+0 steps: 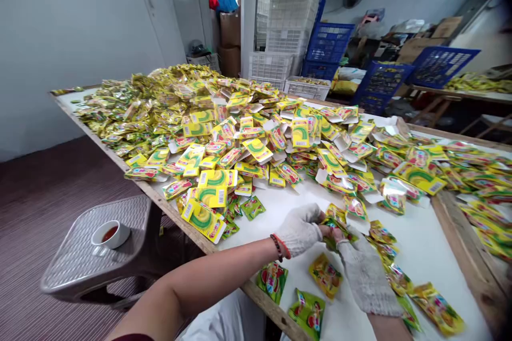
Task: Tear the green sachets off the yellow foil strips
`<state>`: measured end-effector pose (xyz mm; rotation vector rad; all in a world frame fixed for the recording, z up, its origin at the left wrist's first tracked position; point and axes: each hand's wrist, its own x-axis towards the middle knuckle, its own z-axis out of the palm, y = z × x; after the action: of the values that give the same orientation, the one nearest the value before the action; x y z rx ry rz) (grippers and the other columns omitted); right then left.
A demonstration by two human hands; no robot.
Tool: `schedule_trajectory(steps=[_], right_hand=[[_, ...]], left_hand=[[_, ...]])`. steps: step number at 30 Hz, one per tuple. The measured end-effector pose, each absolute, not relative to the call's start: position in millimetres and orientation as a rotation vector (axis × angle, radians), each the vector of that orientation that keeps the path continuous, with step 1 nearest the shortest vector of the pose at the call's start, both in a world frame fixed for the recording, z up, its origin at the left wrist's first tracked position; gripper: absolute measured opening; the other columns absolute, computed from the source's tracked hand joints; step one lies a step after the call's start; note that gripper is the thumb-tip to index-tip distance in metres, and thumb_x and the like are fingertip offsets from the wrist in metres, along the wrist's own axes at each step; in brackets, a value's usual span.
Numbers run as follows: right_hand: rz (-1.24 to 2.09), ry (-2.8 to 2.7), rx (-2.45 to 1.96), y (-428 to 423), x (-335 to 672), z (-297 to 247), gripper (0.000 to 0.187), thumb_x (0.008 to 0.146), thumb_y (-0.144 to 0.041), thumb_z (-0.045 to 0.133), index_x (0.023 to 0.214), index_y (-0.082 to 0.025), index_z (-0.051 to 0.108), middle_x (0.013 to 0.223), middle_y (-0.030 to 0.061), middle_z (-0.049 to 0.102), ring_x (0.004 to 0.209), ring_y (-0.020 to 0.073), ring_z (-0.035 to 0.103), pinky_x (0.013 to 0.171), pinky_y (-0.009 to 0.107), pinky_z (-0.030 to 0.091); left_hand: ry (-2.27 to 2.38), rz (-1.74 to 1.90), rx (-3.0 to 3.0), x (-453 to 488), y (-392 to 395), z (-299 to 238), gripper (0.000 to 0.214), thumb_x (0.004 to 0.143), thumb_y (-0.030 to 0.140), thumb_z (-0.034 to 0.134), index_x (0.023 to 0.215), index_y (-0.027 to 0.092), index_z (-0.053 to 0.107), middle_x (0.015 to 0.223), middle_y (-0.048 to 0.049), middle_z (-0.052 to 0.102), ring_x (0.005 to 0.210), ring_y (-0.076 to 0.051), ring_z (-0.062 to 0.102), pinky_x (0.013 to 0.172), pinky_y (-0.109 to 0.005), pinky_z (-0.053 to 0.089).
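Observation:
My left hand [302,230], in a white knit glove with bare fingertips, comes in from the left and pinches small candy packets [334,226]. Meeting it over the white tabletop, my gloved right hand [366,266] has its fingers closed on the same green and yellow packets. Fingers partly cover them, so their number is unclear. Below the hands lie a yellow packet [326,275] and green packets [308,313]. More yellow packets [394,277] trail along the right side of my right hand. Several flat yellow-green boxes [208,218] are heaped left of my left hand.
A large pile of yellow packets [152,101] covers the table's far left, with open boxes [276,136] across the middle. A wooden strip [464,240] divides the table on the right. A grey stool [76,261] holds a cup [111,234]. White crates [294,10] and blue crates [330,42] stand behind.

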<state>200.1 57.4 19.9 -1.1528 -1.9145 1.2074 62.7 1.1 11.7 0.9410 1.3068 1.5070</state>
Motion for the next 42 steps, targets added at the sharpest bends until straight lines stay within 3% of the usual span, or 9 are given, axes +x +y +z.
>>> schedule_trajectory(steps=[5, 11, 15, 21, 28, 31, 33, 37, 42], right_hand=[[1.393, -1.848, -1.280, 54.2, 206.5, 29.6, 0.041, 0.072, -0.052, 0.059, 0.099, -0.021, 0.058, 0.089, 0.0082, 0.073, 0.073, 0.0260, 0.070, 0.060, 0.034, 0.055], [1.464, -1.834, -1.272, 53.6, 210.4, 22.9, 0.041, 0.073, -0.048, 0.061, 0.102, -0.020, 0.057, 0.068, 0.0028, 0.069, 0.073, 0.0252, 0.070, 0.060, 0.031, 0.054], [1.443, -1.827, -1.277, 48.4, 203.8, 19.9, 0.049, 0.073, -0.048, 0.061, 0.111, -0.016, 0.058, 0.075, 0.0037, 0.070, 0.065, 0.0222, 0.069, 0.059, 0.030, 0.054], [1.449, -1.865, -1.277, 45.4, 208.1, 18.8, 0.048, 0.073, -0.051, 0.062, 0.108, -0.018, 0.059, 0.071, 0.0026, 0.068, 0.067, 0.0225, 0.067, 0.057, 0.029, 0.052], [1.493, -1.698, -1.150, 43.6, 202.5, 27.5, 0.027, 0.077, -0.046, 0.058, 0.087, -0.020, 0.055, 0.060, -0.0006, 0.062, 0.050, 0.0158, 0.058, 0.046, 0.025, 0.044], [1.473, -1.653, -1.119, 47.1, 203.7, 23.2, 0.024, 0.084, -0.044, 0.051, 0.075, -0.022, 0.048, 0.051, -0.0030, 0.055, 0.044, 0.0135, 0.052, 0.041, 0.024, 0.039], [1.474, -1.610, -1.121, 50.8, 206.2, 19.3, 0.022, 0.085, -0.043, 0.049, 0.076, -0.023, 0.047, 0.051, -0.0037, 0.055, 0.045, 0.0138, 0.054, 0.042, 0.023, 0.041], [1.517, -1.516, -1.117, 55.7, 207.0, 16.4, 0.022, 0.080, -0.041, 0.058, 0.088, -0.022, 0.050, 0.069, -0.0019, 0.062, 0.052, 0.0149, 0.061, 0.045, 0.024, 0.046], [1.580, -1.488, -1.119, 52.0, 196.1, 17.8, 0.027, 0.078, -0.043, 0.059, 0.093, -0.022, 0.050, 0.078, -0.0007, 0.060, 0.051, 0.0148, 0.063, 0.041, 0.024, 0.044]], left_hand=[[1.904, 1.283, 1.656, 21.8, -41.8, 48.3, 0.015, 0.080, 0.026, 0.058, 0.093, 0.019, 0.060, 0.097, -0.0068, 0.058, 0.080, -0.017, 0.057, 0.072, -0.029, 0.046], [2.819, 0.225, 1.561, -70.4, -135.9, 95.8, 0.027, 0.080, 0.015, 0.048, 0.104, 0.022, 0.058, 0.103, -0.0099, 0.058, 0.093, -0.026, 0.057, 0.079, -0.037, 0.043], [2.868, -0.107, 1.415, -100.1, -178.4, 97.2, 0.038, 0.076, 0.037, 0.060, 0.109, 0.020, 0.055, 0.107, -0.0115, 0.058, 0.094, -0.030, 0.058, 0.075, -0.039, 0.045], [2.658, -0.368, 1.790, -94.1, -201.9, 88.5, 0.040, 0.067, 0.009, 0.052, 0.104, 0.024, 0.059, 0.103, -0.0078, 0.058, 0.095, -0.028, 0.055, 0.079, -0.041, 0.041], [2.616, -0.116, 2.069, -50.0, -165.3, 108.4, 0.025, 0.076, 0.016, 0.052, 0.099, 0.022, 0.059, 0.099, -0.0065, 0.057, 0.088, -0.025, 0.052, 0.073, -0.038, 0.039], [2.550, -0.023, 2.155, -14.6, -118.8, 87.0, 0.018, 0.087, 0.024, 0.046, 0.100, 0.023, 0.058, 0.098, -0.0071, 0.057, 0.087, -0.024, 0.051, 0.072, -0.038, 0.039], [2.450, -0.024, 2.163, 5.5, -90.8, 66.2, 0.016, 0.084, 0.030, 0.052, 0.097, 0.023, 0.058, 0.102, -0.0074, 0.056, 0.089, -0.025, 0.052, 0.072, -0.038, 0.040], [2.408, 0.074, 2.049, 21.7, -65.1, 38.7, 0.041, 0.065, 0.035, 0.069, 0.100, 0.020, 0.055, 0.111, -0.0089, 0.054, 0.098, -0.028, 0.052, 0.081, -0.041, 0.042], [2.355, 0.153, 2.036, 16.8, -73.9, 29.0, 0.065, 0.072, 0.044, 0.063, 0.127, 0.016, 0.044, 0.111, -0.0113, 0.055, 0.101, -0.029, 0.053, 0.091, -0.044, 0.039]])
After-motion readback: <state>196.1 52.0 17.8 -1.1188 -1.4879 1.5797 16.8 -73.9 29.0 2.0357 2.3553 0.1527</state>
